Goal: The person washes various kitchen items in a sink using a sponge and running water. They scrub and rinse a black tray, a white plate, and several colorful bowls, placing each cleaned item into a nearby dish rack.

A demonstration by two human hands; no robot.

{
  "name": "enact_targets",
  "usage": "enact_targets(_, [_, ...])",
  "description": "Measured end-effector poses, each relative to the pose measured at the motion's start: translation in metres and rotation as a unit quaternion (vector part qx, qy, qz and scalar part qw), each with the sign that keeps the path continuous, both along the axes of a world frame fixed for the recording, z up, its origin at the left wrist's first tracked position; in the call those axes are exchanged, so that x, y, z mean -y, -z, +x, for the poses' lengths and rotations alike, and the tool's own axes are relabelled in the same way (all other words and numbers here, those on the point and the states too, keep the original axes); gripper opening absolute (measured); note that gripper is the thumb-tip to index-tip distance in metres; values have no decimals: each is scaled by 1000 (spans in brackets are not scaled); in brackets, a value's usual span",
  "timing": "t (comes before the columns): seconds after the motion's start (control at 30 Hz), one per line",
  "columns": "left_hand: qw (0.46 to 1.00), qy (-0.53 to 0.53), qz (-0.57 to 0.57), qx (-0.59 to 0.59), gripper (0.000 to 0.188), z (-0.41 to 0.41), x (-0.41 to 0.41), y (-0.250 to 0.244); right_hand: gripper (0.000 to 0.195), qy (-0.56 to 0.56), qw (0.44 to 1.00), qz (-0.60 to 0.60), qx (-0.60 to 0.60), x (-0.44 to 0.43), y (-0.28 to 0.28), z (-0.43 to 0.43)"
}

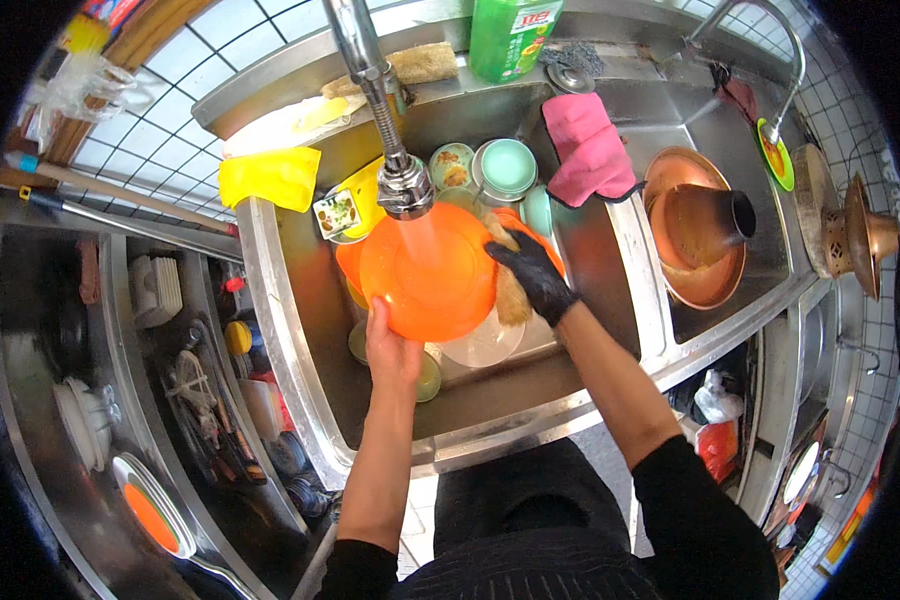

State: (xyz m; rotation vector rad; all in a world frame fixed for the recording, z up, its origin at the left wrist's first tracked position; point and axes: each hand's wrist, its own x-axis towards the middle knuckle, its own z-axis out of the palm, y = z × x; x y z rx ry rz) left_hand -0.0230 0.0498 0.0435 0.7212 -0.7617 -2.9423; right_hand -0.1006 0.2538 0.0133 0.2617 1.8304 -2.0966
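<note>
An orange round plate or shallow basin [439,281] is tilted under water running from the faucet [406,187]. My left hand [394,345], ungloved, grips its lower left rim. My right hand [536,277], in a black glove, holds a tan loofah [511,296] at the right rim. Behind the orange piece, partly hidden, lie another orange dish [551,244] and a clear bowl or dish [484,345]. Mint-green bowls [508,166], a soiled bowl [451,166] and a patterned dish [337,212] stand at the back of the sink basin.
A yellow cloth [270,178] and a pink cloth [589,150] drape over the sink's edges. A green detergent bottle [506,37] stands on the back ledge, near another loofah [424,62]. Copper hot-pot parts [694,225] lie in the right basin. Shelves with dishes [154,510] are at the left.
</note>
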Motion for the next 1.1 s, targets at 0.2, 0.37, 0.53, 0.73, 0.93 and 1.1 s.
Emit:
enact_targets(0.2, [983,-2,-164,83,43,-21,5,63,43,95,992,-86,-3,26,-31,29])
enact_targets(0.37, [947,116,-273,123,63,-36,-29,10,38,-36,953,196,-227,45,-57,35])
enact_targets(0.53, [981,62,-130,132,46,-38,-28,-17,28,-227,855,284,-370,40,-50,44])
enact_targets(0.73, [933,12,-350,87,35,-17,-29,-5,21,-119,829,421,-347,0,-15,24])
enact_targets(0.93, [900,60,-418,109,36,-32,-35,10,19,-128,844,291,-432,48,-38,7])
enact_targets(1.1, [910,52,-406,58,32,-52,14,9,27,-249,852,313,-338,25,-3,40])
